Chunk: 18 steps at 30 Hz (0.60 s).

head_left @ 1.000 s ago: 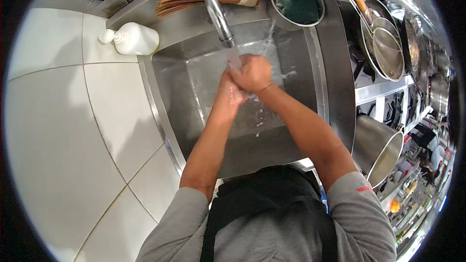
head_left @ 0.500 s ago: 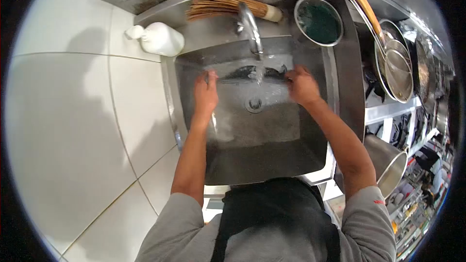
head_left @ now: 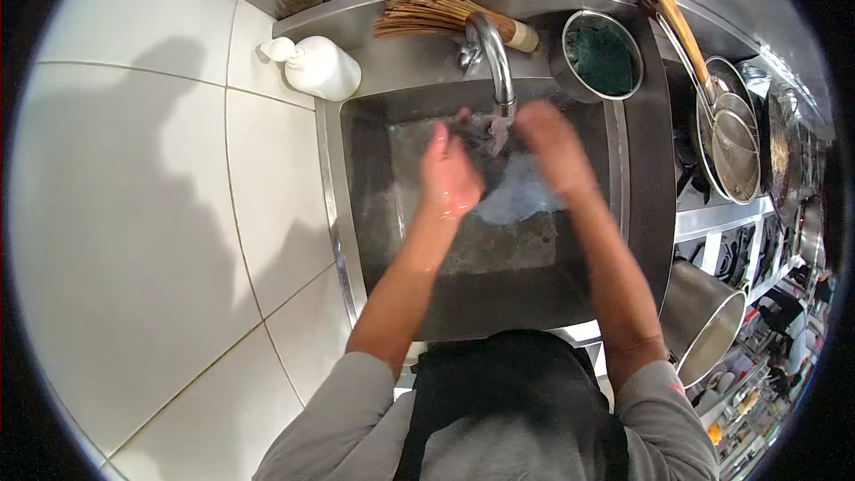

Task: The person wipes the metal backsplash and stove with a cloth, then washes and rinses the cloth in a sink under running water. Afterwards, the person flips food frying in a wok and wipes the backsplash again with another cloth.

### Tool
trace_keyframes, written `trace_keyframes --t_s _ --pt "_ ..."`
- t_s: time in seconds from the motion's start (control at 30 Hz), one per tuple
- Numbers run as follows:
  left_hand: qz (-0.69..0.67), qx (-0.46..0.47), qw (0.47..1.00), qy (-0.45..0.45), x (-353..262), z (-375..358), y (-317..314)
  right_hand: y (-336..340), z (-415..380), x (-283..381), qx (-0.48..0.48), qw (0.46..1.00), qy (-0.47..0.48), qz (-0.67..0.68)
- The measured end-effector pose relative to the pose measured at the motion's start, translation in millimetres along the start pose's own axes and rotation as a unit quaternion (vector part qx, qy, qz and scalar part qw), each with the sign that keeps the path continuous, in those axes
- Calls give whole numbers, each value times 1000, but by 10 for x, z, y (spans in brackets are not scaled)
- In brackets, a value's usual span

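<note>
A wet cloth (head_left: pixel 521 191), bluish-grey below and dark near the faucet, hangs between my hands inside the metal sink (head_left: pixel 481 303). Water runs onto it from the curved faucet (head_left: pixel 495 62). My left hand (head_left: pixel 451 174) is closed on the dark left part, its thumb pointing up and its skin wet. On the other side, my right hand (head_left: pixel 554 150) is blurred by motion, curled at the cloth's upper right beside the spout. Its fingertips are hidden.
A white pump bottle (head_left: pixel 322 69) stands at the back left. Behind the faucet lies a twig brush (head_left: pixel 445 16). A metal pot (head_left: pixel 570 71) with a green scouring pad (head_left: pixel 604 58) sits at the back right. Strainers (head_left: pixel 736 147) and a large pot (head_left: pixel 704 312) are at the right.
Both hands have come closer together under the faucet, the left moving rightward. The cloth, stretched between them before, now bunches and hangs lower. The view has shifted slightly.
</note>
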<state>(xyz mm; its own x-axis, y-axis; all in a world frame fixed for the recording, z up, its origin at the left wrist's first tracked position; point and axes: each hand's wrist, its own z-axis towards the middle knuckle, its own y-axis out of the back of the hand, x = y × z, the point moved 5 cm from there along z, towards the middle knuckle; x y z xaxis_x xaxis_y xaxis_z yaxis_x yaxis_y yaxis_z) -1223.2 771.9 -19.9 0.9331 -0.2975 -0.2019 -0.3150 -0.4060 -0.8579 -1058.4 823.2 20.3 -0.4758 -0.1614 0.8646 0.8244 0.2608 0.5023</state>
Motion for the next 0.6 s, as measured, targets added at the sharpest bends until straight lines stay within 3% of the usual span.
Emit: trace_keyframes --t_s 0.03,0.07,0.1,0.17,0.23,0.27,0.33,0.43,0.53,0.6 --pt "-27 80 995 58 126 192 163 -439 -167 116 -5 999 30 45" --pt "-55 158 979 117 252 321 284 -626 -374 539 -12 997 75 -31" --pt "66 -84 994 40 251 263 159 -692 -517 836 -17 987 118 -107" --pt "-45 113 988 90 595 522 805 -656 -429 605 -33 971 80 -223" --pt "-60 -24 987 144 725 274 475 -576 -232 233 -50 948 47 -310" --pt "18 -129 985 112 684 163 199 -511 -108 39 -59 937 35 -343" --pt "77 -51 995 43 679 312 665 -565 -229 186 -119 957 57 -257" --pt "93 -91 986 102 480 296 330 -537 -231 428 -108 967 156 -171" --pt "173 -76 976 109 480 372 145 -373 204 -142 -191 966 -32 -173" --pt "206 -61 971 106 408 532 275 -434 148 -284 -53 990 -118 -48"
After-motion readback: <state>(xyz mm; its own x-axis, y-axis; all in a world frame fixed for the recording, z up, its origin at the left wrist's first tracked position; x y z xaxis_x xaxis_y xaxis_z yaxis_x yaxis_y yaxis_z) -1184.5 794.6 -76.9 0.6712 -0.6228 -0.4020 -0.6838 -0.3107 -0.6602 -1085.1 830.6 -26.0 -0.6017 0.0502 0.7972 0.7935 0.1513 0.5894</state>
